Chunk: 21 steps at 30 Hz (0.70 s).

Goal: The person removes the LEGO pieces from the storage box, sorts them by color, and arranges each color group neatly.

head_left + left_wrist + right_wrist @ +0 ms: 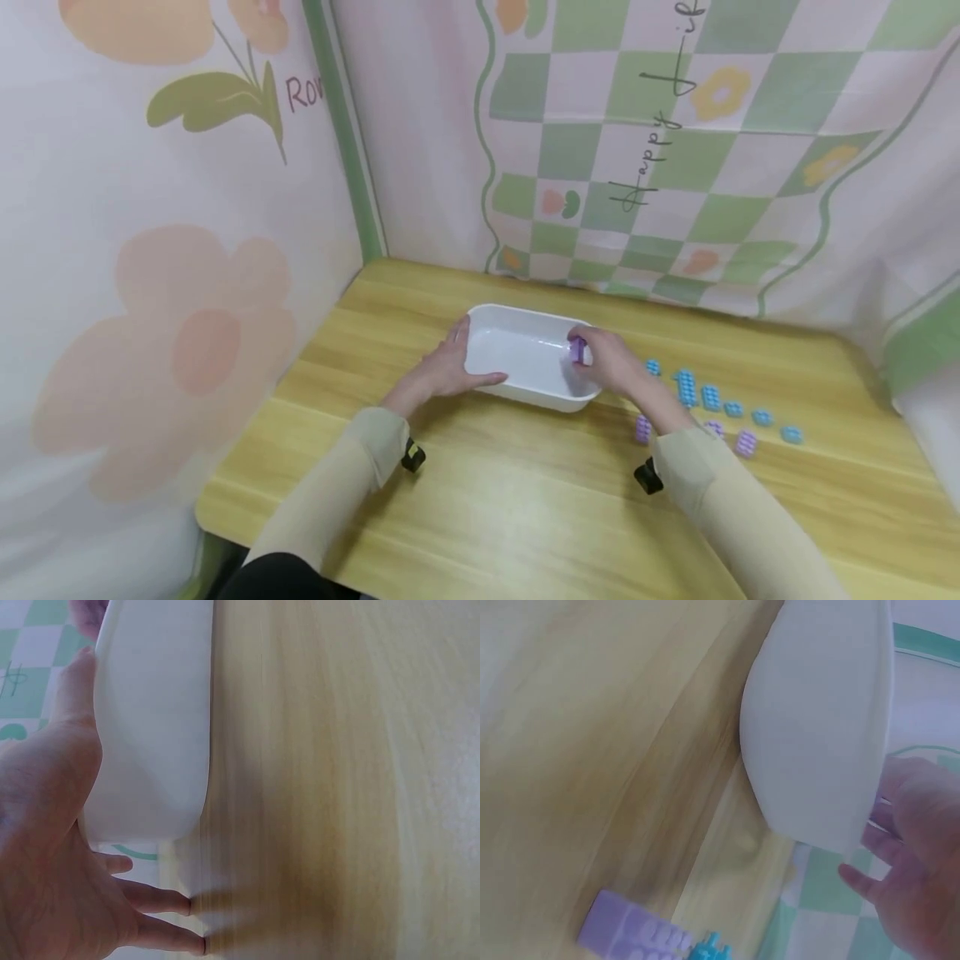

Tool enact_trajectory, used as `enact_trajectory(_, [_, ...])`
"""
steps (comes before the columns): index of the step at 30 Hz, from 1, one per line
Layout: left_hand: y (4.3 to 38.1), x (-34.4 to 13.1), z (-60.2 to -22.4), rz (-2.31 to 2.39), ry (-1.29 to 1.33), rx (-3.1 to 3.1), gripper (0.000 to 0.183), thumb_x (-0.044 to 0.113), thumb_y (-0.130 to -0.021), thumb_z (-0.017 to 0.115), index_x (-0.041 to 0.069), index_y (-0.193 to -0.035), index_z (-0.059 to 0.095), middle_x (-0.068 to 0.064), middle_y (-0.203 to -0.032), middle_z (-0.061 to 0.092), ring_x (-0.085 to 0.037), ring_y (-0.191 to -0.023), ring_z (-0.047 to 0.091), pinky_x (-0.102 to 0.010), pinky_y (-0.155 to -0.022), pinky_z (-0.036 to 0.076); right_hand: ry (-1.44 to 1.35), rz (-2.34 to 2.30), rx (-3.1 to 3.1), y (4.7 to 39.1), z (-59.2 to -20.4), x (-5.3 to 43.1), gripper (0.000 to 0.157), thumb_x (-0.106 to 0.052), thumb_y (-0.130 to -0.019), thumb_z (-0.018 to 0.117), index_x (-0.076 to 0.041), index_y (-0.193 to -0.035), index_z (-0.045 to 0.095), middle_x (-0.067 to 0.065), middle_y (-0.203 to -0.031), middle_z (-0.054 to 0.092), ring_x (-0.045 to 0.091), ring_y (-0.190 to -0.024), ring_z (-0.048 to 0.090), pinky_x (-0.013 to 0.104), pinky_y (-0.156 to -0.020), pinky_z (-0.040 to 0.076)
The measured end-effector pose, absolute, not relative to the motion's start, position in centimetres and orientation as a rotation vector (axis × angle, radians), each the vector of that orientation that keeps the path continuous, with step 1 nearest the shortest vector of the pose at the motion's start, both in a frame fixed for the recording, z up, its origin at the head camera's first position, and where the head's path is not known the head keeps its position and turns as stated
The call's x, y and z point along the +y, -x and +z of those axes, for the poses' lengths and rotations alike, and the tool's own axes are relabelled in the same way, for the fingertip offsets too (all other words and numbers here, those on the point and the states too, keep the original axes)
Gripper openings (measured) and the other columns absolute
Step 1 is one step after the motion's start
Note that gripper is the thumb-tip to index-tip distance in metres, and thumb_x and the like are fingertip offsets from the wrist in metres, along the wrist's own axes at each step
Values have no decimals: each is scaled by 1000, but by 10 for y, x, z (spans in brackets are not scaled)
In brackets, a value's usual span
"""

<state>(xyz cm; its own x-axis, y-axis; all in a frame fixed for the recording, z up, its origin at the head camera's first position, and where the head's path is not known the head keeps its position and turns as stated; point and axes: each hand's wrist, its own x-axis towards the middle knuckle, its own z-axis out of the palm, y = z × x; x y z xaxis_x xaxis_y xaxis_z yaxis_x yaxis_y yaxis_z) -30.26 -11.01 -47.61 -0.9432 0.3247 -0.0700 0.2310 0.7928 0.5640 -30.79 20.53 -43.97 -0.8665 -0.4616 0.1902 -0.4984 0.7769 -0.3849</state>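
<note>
A white plastic basin [525, 396] sits on the wooden table. My left hand [447, 367] rests against its left end, the thumb along the front rim and the other fingers spread outside. In the left wrist view those fingers [161, 900] are straight, their tips down at the tabletop. My right hand [611, 360] reaches over the basin's right end and pinches a purple building block [577, 350] between thumb and fingers, inside the rim. From the right wrist view the basin's wall [817, 727] hides that block and the fingertips of my right hand [915, 847].
Right of the basin, several blue building blocks [686, 388] lie in a slanting row. Nearer me are purple blocks [746, 443], partly covered by my right forearm. A patterned curtain [637, 167] hangs behind the table [525, 500], and another cloth [187, 333] hangs on the left.
</note>
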Motion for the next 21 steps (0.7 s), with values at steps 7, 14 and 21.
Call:
enact_trajectory(7, [302, -108, -478, 855, -426, 2823, 138, 78, -89, 74, 13, -177, -11, -15, -187, 1, -51, -164, 34, -68, -131, 39, -750, 719, -2731, 292, -436, 216, 46, -3, -97, 76, 12, -139, 64, 29, -121, 77, 52, -119, 72, 67, -110, 59])
enact_trajectory(14, [300, -108, -478, 858, -435, 2817, 138, 77, -90, 74, 12, -177, -11, -16, -187, 1, -51, -164, 34, -68, -130, 39, -581, 854, -2746, 275, -434, 235, 45, -17, -112, 62, 12, -145, 54, 33, -128, 71, 54, -121, 68, 69, -108, 58])
enact_trajectory(21, [299, -108, -476, 866, -439, 2810, 137, 76, -91, 73, 10, -177, -10, -17, -187, -1, -51, -166, 29, -69, -131, 36, -461, 994, -2793, 251, -431, 269, 52, -29, -119, 47, 6, -159, 48, 35, -147, 62, 59, -139, 56, 80, -119, 43])
